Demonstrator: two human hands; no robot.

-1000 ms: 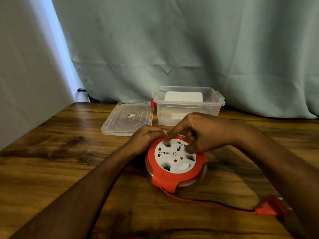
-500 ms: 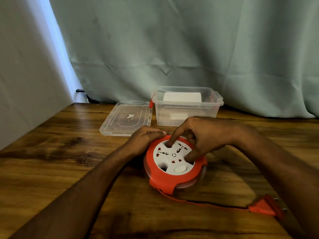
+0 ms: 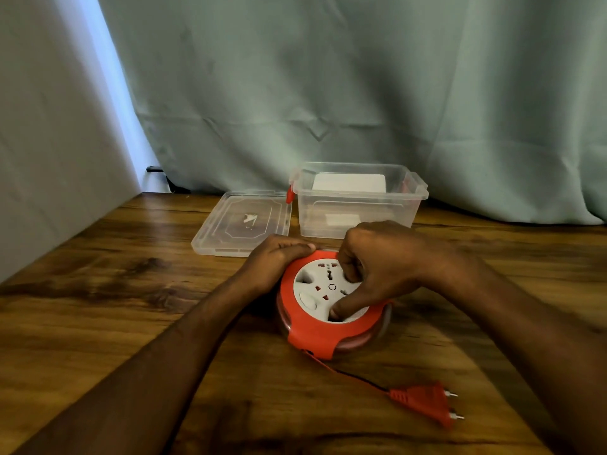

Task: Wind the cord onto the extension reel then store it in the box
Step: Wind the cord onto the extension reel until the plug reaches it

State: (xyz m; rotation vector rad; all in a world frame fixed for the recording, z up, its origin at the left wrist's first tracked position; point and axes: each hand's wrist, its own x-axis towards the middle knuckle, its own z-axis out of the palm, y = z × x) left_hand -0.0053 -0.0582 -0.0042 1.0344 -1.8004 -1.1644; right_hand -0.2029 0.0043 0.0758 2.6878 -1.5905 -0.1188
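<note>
A round red extension reel (image 3: pixel 315 330) with a white socket disc (image 3: pixel 320 287) lies flat on the wooden table (image 3: pixel 115 307). My left hand (image 3: pixel 276 261) grips its far-left rim. My right hand (image 3: pixel 377 267) lies over the disc, with fingers and thumb pressed into its recesses. A short length of red cord (image 3: pixel 348 374) runs from the reel's near edge to a red two-pin plug (image 3: pixel 423 402) lying on the table at the near right. The clear plastic box (image 3: pixel 358 205) stands open just behind the reel.
The box's clear lid (image 3: pixel 243 223) lies flat to its left. Inside the box a white object (image 3: pixel 348 183) leans against the back wall. A grey-green curtain (image 3: pixel 361 93) hangs along the table's far edge and left side.
The white disc has turned under my right hand, whose thumb now sits at the disc's near side. The loose cord is shorter and the plug has slid closer to the reel.
</note>
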